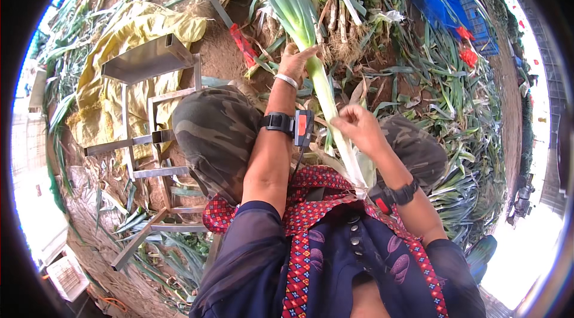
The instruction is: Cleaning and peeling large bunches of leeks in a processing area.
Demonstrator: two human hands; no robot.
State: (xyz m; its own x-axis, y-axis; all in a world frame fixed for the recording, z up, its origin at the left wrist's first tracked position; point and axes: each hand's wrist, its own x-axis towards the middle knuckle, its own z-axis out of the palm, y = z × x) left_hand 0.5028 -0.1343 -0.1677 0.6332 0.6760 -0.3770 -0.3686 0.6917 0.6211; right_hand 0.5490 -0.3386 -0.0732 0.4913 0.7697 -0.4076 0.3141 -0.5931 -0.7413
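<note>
A large leek (pixel 323 82) lies aslant before me, its green leaves pointing away and its white end at my lap. My left hand (pixel 297 63) is closed around it where the leaves meet the pale stem. At the lower stem is my right hand (pixel 356 127), with thumb and fingertips pinched together against the leek's side; whether they grip a thin outer layer I cannot tell. The white end rests by my red patterned apron (pixel 314 179), between my knees in camouflage trousers.
Leeks with roots (pixel 343 44) lie beyond the held one. At left a metal frame (pixel 152 98) stands by a yellow woven sack (pixel 134 22). Trimmed leaves (pixel 466 138) cover the ground at right, near a blue bag (pixel 441 4). A metal bar (pixel 215 1) with red wrapping projects ahead.
</note>
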